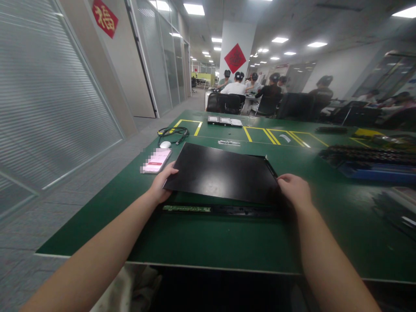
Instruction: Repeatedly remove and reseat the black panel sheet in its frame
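A thin, glossy black flat panel (pixel 224 173) is held at a tilt over a shallow black casing (pixel 247 211) on the green table. My left hand (pixel 161 184) grips the panel's left edge, thumb on top and fingers underneath. At the right edge, my right hand (pixel 295 190) is closed, with thumb and fingertips pinching near the corner; whether they also touch the casing cannot be made out. Along the near side of the casing a green circuit board strip (pixel 186 209) shows. Most of the casing's inside is hidden under the panel.
Left of the panel lie a phone (pixel 156 160), a white mouse (pixel 165 144) and a coiled black cable (pixel 175 134). Small parts (pixel 229 142) and a black-and-white tray (pixel 225 121) lie beyond. A blue bin (pixel 373 171) stands right. Several people sit farther back.
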`<state>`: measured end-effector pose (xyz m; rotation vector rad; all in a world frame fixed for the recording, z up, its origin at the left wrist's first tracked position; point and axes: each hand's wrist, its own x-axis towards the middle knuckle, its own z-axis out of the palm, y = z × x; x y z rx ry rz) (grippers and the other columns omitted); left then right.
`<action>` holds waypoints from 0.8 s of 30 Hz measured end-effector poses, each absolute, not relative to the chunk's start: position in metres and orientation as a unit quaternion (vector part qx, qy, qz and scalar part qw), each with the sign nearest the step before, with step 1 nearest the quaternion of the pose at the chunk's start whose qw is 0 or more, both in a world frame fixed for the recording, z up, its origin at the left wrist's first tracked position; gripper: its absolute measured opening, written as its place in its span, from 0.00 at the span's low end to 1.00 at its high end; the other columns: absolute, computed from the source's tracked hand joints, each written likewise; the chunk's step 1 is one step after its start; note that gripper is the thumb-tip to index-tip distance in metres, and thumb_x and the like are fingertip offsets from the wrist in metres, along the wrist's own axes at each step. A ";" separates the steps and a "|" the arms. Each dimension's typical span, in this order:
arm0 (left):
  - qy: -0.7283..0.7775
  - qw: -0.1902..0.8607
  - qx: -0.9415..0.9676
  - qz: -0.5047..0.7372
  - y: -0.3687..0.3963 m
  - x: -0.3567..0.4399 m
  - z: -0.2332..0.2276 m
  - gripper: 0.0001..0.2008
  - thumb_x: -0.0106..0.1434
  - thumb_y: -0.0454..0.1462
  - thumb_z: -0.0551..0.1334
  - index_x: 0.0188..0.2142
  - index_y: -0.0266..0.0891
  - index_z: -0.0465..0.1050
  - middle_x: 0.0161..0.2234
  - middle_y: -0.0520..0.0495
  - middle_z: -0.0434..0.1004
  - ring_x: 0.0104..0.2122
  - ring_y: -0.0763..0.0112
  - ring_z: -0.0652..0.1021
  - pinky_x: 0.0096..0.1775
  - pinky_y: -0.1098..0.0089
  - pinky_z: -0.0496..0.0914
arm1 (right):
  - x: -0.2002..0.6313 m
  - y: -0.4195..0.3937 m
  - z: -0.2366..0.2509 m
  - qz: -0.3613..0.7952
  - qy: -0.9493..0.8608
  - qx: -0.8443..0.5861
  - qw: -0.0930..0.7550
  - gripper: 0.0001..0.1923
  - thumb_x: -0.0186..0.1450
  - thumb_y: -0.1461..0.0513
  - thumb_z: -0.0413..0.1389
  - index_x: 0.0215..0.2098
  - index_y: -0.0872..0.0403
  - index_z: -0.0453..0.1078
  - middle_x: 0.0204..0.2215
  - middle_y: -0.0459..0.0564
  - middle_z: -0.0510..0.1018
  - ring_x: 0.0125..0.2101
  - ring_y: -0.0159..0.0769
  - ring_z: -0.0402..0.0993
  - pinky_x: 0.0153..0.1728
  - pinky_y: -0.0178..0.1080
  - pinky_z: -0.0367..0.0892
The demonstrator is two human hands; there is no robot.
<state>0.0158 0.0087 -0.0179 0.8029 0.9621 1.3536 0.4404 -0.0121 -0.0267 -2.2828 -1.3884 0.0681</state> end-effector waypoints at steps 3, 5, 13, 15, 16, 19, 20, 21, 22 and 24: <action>0.414 0.606 0.349 0.583 0.008 0.016 -0.018 0.31 0.49 0.31 0.64 0.55 0.36 0.77 0.38 0.46 0.85 0.36 0.58 0.82 0.34 0.67 0.74 | 0.437 -0.014 -0.023 0.025 -0.512 -0.833 0.208 0.16 0.62 0.57 0.54 0.41 0.49 0.83 0.35 0.52 0.84 0.38 0.46 0.79 0.34 0.40 0.67; 0.415 0.607 0.350 0.581 0.008 0.017 -0.017 0.32 0.48 0.31 0.64 0.55 0.37 0.77 0.39 0.47 0.85 0.37 0.57 0.82 0.34 0.67 0.74 | 0.435 -0.015 -0.020 0.027 -0.515 -0.835 0.192 0.16 0.62 0.57 0.54 0.41 0.48 0.83 0.36 0.53 0.84 0.38 0.46 0.79 0.34 0.40 0.67; 0.420 0.606 0.345 0.581 0.005 0.018 -0.013 0.30 0.49 0.31 0.64 0.54 0.37 0.78 0.36 0.48 0.85 0.36 0.59 0.82 0.32 0.69 0.73 | 0.435 -0.015 -0.020 0.050 -0.502 -0.839 0.206 0.15 0.61 0.56 0.55 0.40 0.48 0.83 0.35 0.52 0.84 0.36 0.44 0.79 0.33 0.39 0.67; 0.422 0.610 0.339 0.578 0.006 0.017 -0.013 0.29 0.49 0.30 0.63 0.53 0.37 0.78 0.35 0.49 0.85 0.34 0.60 0.82 0.31 0.69 0.73 | 0.437 -0.014 -0.021 0.062 -0.496 -0.838 0.220 0.15 0.61 0.57 0.55 0.40 0.48 0.83 0.30 0.51 0.83 0.32 0.43 0.79 0.32 0.39 0.67; 0.424 0.612 0.336 0.576 0.006 0.017 -0.013 0.28 0.50 0.30 0.63 0.53 0.37 0.78 0.34 0.49 0.85 0.33 0.61 0.82 0.31 0.69 0.73 | 0.438 -0.014 -0.021 0.067 -0.493 -0.837 0.227 0.15 0.61 0.58 0.55 0.40 0.49 0.83 0.29 0.51 0.83 0.31 0.42 0.78 0.32 0.39 0.67; 0.426 0.620 0.328 0.571 0.006 0.016 -0.015 0.26 0.50 0.31 0.63 0.51 0.36 0.79 0.32 0.48 0.84 0.31 0.61 0.82 0.32 0.69 0.74 | 0.441 -0.013 -0.022 0.073 -0.485 -0.838 0.238 0.15 0.61 0.58 0.55 0.41 0.49 0.82 0.27 0.51 0.82 0.30 0.42 0.78 0.31 0.39 0.67; 0.426 0.622 0.326 0.571 0.006 0.015 -0.015 0.26 0.50 0.31 0.63 0.51 0.35 0.79 0.32 0.47 0.84 0.31 0.61 0.82 0.32 0.69 0.74 | 0.441 -0.013 -0.023 0.073 -0.483 -0.839 0.239 0.15 0.61 0.58 0.55 0.40 0.49 0.82 0.27 0.51 0.82 0.30 0.42 0.78 0.31 0.39 0.67; 0.426 0.624 0.323 0.570 0.007 0.015 -0.015 0.26 0.50 0.31 0.63 0.51 0.35 0.79 0.32 0.47 0.84 0.31 0.61 0.82 0.31 0.68 0.74 | 0.441 -0.013 -0.023 0.070 -0.481 -0.840 0.239 0.14 0.61 0.58 0.55 0.40 0.49 0.81 0.27 0.50 0.82 0.29 0.42 0.78 0.31 0.39 0.67; 0.428 0.625 0.319 0.569 0.007 0.015 -0.015 0.26 0.50 0.31 0.64 0.50 0.35 0.79 0.32 0.46 0.84 0.30 0.60 0.82 0.31 0.68 0.74 | 0.441 -0.013 -0.024 0.066 -0.482 -0.840 0.240 0.14 0.61 0.58 0.55 0.40 0.49 0.81 0.26 0.50 0.81 0.29 0.42 0.78 0.31 0.39 0.67; 0.435 0.628 0.309 0.567 0.007 0.015 -0.015 0.25 0.50 0.31 0.64 0.49 0.36 0.79 0.31 0.46 0.84 0.28 0.60 0.82 0.30 0.67 0.74 | 0.441 -0.013 -0.025 0.059 -0.482 -0.840 0.242 0.13 0.61 0.58 0.55 0.39 0.50 0.81 0.26 0.50 0.81 0.29 0.42 0.78 0.32 0.39 0.67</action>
